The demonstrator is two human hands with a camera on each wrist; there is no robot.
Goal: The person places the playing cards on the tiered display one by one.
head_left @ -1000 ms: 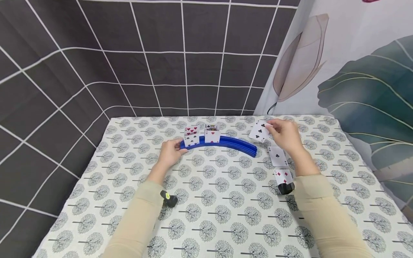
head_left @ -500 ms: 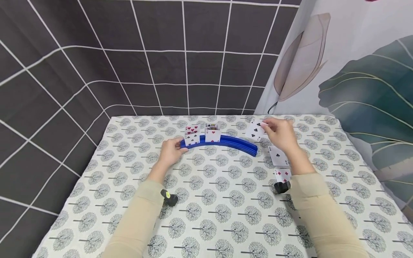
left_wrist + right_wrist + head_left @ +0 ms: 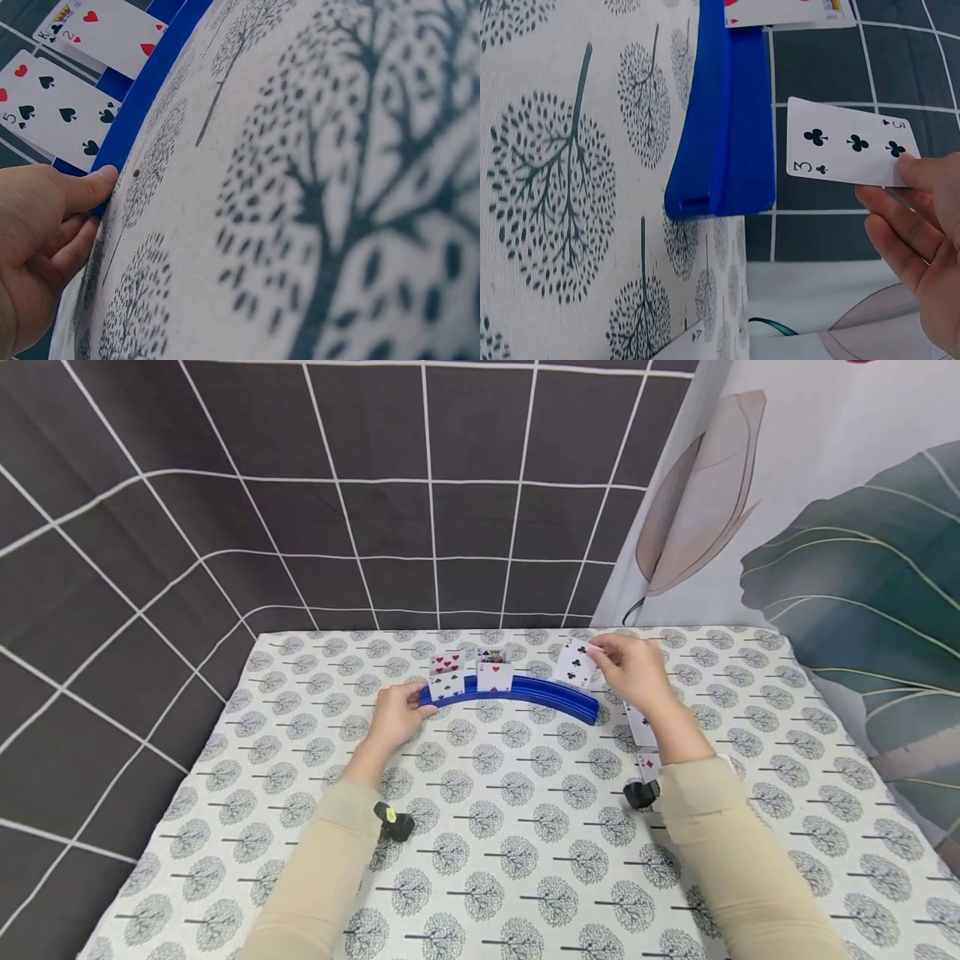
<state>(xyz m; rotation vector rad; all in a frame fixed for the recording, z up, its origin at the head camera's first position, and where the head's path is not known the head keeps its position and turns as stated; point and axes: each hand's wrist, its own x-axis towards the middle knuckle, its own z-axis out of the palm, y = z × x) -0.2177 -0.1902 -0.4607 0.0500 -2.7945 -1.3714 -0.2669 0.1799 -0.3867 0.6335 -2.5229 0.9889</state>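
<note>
My right hand (image 3: 636, 670) pinches a three of clubs playing card (image 3: 847, 142) between thumb and fingers. It hangs in the air just behind the right part of a curved blue card holder (image 3: 551, 692). My left hand (image 3: 396, 714) grips the holder's left end, thumb (image 3: 101, 180) in front. In the holder stand a five of spades (image 3: 60, 105) with a hearts card (image 3: 447, 658) behind it. To their right is a two of hearts (image 3: 493, 676) with a king of clubs (image 3: 491, 655) behind. The holder's right half bears no card.
On the cloth beside my right forearm lie a clubs card (image 3: 637, 724) and a diamonds card (image 3: 648, 766), both partly hidden by the arm. A dark gridded curtain (image 3: 480, 518) hangs behind the table. Small black devices sit at both wrists.
My right hand has moved left with the three of clubs, closer to the blue holder. Its forearm now covers more of the loose cards. My left hand stays on the holder's end.
</note>
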